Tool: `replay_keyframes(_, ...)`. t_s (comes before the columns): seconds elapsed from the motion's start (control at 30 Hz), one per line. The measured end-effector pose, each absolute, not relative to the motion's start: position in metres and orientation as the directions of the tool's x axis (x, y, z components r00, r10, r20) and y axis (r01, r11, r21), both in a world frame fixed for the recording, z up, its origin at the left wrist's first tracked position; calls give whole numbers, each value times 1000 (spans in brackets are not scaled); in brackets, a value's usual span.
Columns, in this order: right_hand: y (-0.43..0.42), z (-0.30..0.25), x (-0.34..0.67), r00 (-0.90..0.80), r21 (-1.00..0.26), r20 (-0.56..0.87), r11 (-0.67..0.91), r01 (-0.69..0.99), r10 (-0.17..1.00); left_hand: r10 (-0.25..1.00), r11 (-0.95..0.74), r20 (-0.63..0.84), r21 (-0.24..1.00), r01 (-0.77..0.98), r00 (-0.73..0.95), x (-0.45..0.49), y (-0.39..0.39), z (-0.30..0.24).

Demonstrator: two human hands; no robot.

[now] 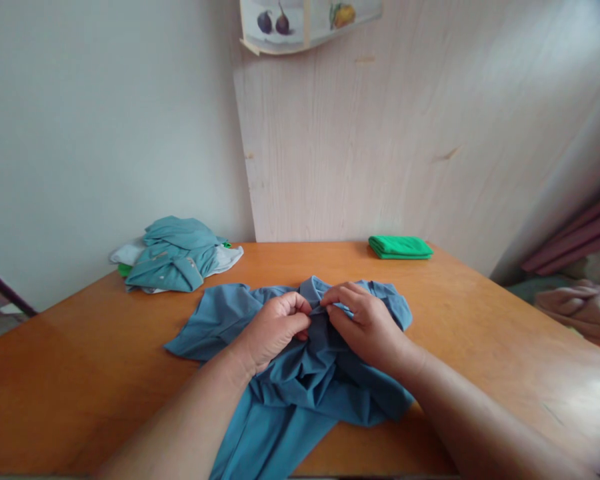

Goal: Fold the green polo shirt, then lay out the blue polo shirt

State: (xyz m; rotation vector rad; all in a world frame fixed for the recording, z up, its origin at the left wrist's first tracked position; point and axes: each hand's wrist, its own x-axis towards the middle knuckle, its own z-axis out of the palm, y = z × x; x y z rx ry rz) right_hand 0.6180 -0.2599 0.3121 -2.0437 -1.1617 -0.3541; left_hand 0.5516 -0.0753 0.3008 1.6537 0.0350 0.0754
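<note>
A blue collared shirt lies crumpled across the middle of the table, one part of it running down to the near edge. Near its collar, my left hand pinches the cloth between thumb and fingers. Just to the right, my right hand grips the same edge, thumb and forefinger pressed together on it. Only a small gap separates the two sets of fingertips. Whether a button is between them is too small to tell.
On the wooden table, a loose heap of teal and pale clothes lies at the back left. A folded green cloth sits at the back right. Behind stands a board with a picture. Brownish fabric lies beyond the right edge.
</note>
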Motion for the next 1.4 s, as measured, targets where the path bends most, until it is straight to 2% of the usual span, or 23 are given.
replay_keyframes(0.17, -260, 314, 617, 446, -363, 523, -284, 888, 726, 57, -111, 55, 993, -48, 997, 551, -75, 302)
replay_keyframes(0.3, -259, 313, 620, 491, -378, 503, -330, 865, 711, 38, -121, 51, 992, -47, 998, 550, -76, 301)
replay_keyframes(0.37, -259, 312, 621, 513, -435, 496, -311, 845, 701, 23, -121, 54, 991, -51, 998, 550, -76, 301)
replay_keyframes(0.43, -259, 311, 623, 554, -550, 445, -274, 789, 703, 18, -113, 59, 992, -56, 998, 550, -77, 301)
replay_keyframes(0.53, -260, 309, 626, 634, -757, 264, -250, 603, 727, 26, -113, 63, 992, -59, 998, 550, -76, 301)
replay_keyframes(0.63, -260, 308, 628, 668, -840, 142, -267, 471, 730, 25, -125, 56, 991, -53, 998, 549, -76, 302)
replay_keyframes(0.83, -258, 306, 628, 676, -842, 157, -259, 472, 720, -18, -79, 59, 995, -60, 998, 548, -75, 303)
replay_keyframes(1.17, -257, 306, 627, 656, -812, 153, -283, 510, 739, 67, -127, 46, 991, -37, 997, 549, -77, 302)
replay_keyframes(1.4, -255, 302, 628, 668, -822, 132, -296, 487, 732, 74, -53, 34, 998, -30, 997, 550, -77, 302)
